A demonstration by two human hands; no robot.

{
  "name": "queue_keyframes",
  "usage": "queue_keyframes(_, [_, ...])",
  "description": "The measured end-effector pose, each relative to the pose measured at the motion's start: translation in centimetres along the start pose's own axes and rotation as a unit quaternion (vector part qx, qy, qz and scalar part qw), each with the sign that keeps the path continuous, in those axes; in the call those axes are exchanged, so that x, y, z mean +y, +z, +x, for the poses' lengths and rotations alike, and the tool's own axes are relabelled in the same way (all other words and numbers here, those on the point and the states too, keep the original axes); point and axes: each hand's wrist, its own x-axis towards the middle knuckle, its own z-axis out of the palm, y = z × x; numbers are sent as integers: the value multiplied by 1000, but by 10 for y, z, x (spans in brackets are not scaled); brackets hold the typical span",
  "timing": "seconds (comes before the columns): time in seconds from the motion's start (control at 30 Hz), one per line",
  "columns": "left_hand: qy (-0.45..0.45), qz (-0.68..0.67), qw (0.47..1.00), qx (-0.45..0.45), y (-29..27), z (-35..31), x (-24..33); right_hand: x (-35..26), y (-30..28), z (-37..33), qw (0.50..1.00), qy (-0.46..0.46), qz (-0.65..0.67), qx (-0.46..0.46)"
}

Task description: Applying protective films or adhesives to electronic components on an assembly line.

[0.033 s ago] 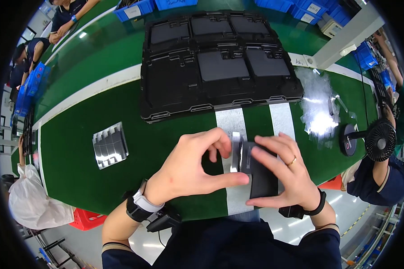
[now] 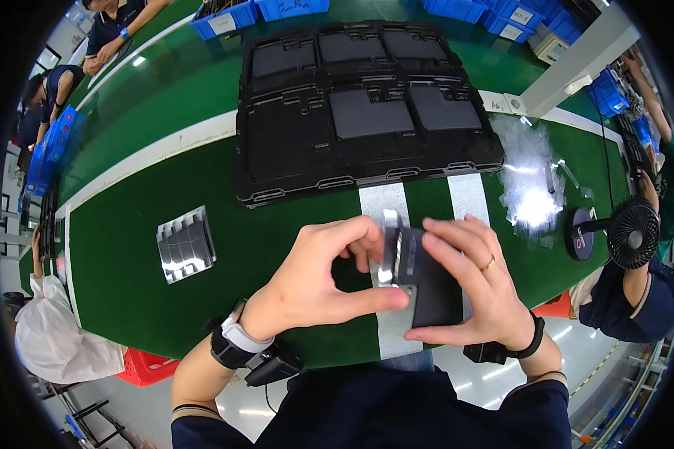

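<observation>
our right hand (image 2: 481, 288) is hiding much of the flat dark panel (image 2: 430, 288), fingers clamped along its edges; our left hand (image 2: 318, 280) is pinching its shiny silver edge (image 2: 388, 258), over the green desk (image 2: 202, 172), at six o'clock from the black tray (image 2: 277, 142).

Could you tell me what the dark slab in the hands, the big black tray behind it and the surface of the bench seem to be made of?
Dark slab: probably plastic, matte face, with a shiny metallic-looking strip along its left edge. Black tray: likely moulded plastic, semi-gloss, with formed ribs and pockets. Bench: green mat, dull, possibly felt or rubber.
</observation>
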Motion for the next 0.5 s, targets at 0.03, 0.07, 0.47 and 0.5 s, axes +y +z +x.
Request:
queue_keyframes(0.03, [68, -74, 995, 18, -1, -2, -9, -2, 4, 11, 1000, -6, 1, 3])
queue_keyframes(0.07, [83, -114, 988, 60, 3, 0, -8, -3, 7, 20, 999, -16, 1, 38])
queue_keyframes(0.47, [32, 19, 976, 214, -12, 5, -18, 44, 47, 56, 917, 159, 358, 76])
queue_keyframes(0.5, [23, 7, 977, 212, -11, 6, -20, 47, 50, 56, 909, 171, 372, 81])
